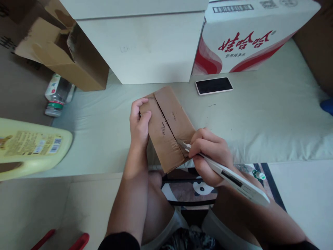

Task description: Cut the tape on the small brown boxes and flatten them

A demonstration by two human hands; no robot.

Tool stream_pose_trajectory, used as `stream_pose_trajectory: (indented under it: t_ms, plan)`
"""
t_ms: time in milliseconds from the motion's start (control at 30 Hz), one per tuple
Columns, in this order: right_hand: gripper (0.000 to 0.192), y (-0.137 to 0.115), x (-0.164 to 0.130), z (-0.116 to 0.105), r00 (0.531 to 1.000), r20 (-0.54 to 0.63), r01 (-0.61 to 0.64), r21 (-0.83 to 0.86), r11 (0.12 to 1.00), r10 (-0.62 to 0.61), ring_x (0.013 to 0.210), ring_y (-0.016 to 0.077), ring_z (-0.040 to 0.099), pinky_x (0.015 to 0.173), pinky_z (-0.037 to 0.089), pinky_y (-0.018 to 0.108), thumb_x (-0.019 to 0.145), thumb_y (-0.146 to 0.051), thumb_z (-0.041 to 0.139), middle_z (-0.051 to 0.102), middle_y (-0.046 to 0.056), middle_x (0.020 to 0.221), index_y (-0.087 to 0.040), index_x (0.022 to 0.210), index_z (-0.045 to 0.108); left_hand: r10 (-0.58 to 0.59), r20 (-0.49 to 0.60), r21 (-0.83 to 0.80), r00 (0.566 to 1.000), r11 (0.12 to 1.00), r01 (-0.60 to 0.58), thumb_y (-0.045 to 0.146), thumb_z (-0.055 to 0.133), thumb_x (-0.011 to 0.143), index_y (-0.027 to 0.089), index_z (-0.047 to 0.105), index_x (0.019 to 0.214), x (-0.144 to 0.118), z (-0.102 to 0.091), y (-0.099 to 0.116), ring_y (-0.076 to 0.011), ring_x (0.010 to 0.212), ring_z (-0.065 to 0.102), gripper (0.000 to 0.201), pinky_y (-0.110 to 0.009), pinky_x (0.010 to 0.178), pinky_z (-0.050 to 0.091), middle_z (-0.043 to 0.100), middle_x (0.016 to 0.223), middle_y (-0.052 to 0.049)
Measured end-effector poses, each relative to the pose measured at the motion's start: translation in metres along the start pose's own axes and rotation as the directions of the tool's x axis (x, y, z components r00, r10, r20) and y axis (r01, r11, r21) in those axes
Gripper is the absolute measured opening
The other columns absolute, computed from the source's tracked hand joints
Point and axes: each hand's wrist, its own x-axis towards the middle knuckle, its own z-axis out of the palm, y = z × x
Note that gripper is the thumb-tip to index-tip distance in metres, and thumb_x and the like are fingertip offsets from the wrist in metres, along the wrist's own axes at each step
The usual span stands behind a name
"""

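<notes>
Knees and shorts (182, 236) fill the bottom edge, nearest the lens; two red handles (78, 241) lie on the floor at lower left.

Far left: a pale yellow jug (31, 149) with a printed label, lying on its side on the floor. Behind it, a clear plastic bottle (56, 97) with a green band, also on its side. Above that, an open brown carton (59, 52), flaps up, resting partly on the pale cushion (260, 125).

Centre: a small cardboard box (166, 128) rests on the front edge of the cushion, tilted, top flaps closed with the seam running from far-left to near-right. Left hand (139, 121) grips the box's left side: fingers curled over the far corner, thumb pressed onto the top flap. Behind the box stands a large white box (145, 48).

Right of centre: right hand (210, 152) is closed around a white utility knife (234, 180), fingers pinching it near the front, handle trailing back over the wrist. The blade tip touches the box at the near end of the seam.

Further right, on the cushion: a phone (213, 85), screen dark, face up, apart from the box. Behind it, a red-and-white printed carton (249, 34). A patterned mat (192, 187) shows between the knees, and a blue object (327, 106), not identifiable, sits at the right edge.
</notes>
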Motion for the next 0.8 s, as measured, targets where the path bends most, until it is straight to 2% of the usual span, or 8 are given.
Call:
stream_pose_trajectory:
  t_ms: [200,333,567,700,800]
  plan:
    - [0.015,-0.0012,0.0002,0.0000,0.996,-0.064,-0.062,0.093,0.994,0.068,0.060,0.0125,0.051,0.062,0.041,0.033,0.072,-0.008,0.051,0.057,-0.001,0.071,-0.021,0.069,0.057,0.028,0.030,0.033,0.999,0.999,-0.029,0.056,0.074,0.082,0.030,0.067,0.109,0.0014,-0.0025,-0.0064,-0.0229,0.086,0.059,0.038,-0.036,0.073,0.048,0.067,0.106,-0.004]
    - [0.016,-0.0014,0.0008,-0.0001,0.995,-0.066,-0.064,0.108,0.992,0.072,0.060,0.0127,0.051,0.062,0.041,0.033,0.073,-0.007,0.050,0.056,-0.002,0.070,-0.021,0.068,0.056,0.028,0.049,0.038,0.998,0.999,-0.030,0.056,0.072,0.084,0.031,0.066,0.111,0.0010,-0.0030,-0.0078,-0.0229,0.084,0.059,0.037,-0.036,0.071,0.048,0.066,0.103,-0.004]
    - [0.015,-0.0032,0.0035,-0.0042,0.997,-0.041,-0.055,0.136,0.989,0.061,0.061,0.0119,0.050,0.062,0.041,0.032,0.072,-0.007,0.050,0.055,-0.003,0.070,-0.022,0.068,0.053,0.024,0.019,0.032,1.000,0.999,-0.025,0.051,0.072,0.081,0.029,0.067,0.108,-0.0002,0.0005,-0.0023,-0.0216,0.080,0.056,0.035,-0.035,0.068,0.046,0.064,0.100,-0.004]
    - [0.015,-0.0040,0.0050,-0.0044,0.999,-0.015,-0.033,0.081,0.996,0.034,0.060,0.0127,0.049,0.063,0.039,0.034,0.071,-0.008,0.048,0.053,-0.002,0.069,-0.022,0.068,0.050,0.011,0.005,0.019,1.000,1.000,-0.011,0.044,0.073,0.078,0.030,0.070,0.108,-0.0003,0.0007,-0.0023,-0.0212,0.078,0.055,0.033,-0.034,0.065,0.046,0.065,0.096,-0.004]
    - [0.013,-0.0034,0.0046,-0.0019,0.998,0.065,0.028,-0.035,0.999,-0.026,0.061,0.0120,0.049,0.067,0.039,0.035,0.070,-0.009,0.049,0.054,-0.003,0.069,-0.022,0.069,0.050,-0.001,0.006,0.000,1.000,1.000,0.001,0.041,0.074,0.078,0.029,0.070,0.107,-0.0002,0.0003,-0.0023,-0.0209,0.079,0.055,0.032,-0.034,0.065,0.046,0.066,0.097,-0.004]
